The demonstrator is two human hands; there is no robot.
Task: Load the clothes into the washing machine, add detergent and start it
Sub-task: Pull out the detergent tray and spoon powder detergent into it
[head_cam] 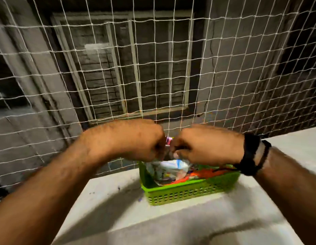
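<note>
A pale surface is carrying a green basket of packets, set against the netting. Directly above it, both forearms are converging from either side, the left hand and right hand curling knuckles-up and pinching a small sachet between them (likely detergent; blur is hiding its label), apparently tearing it. No washing machine or clothes are showing.

blur: whole frame | hidden: packet between both hands | basket contents unclear
</note>
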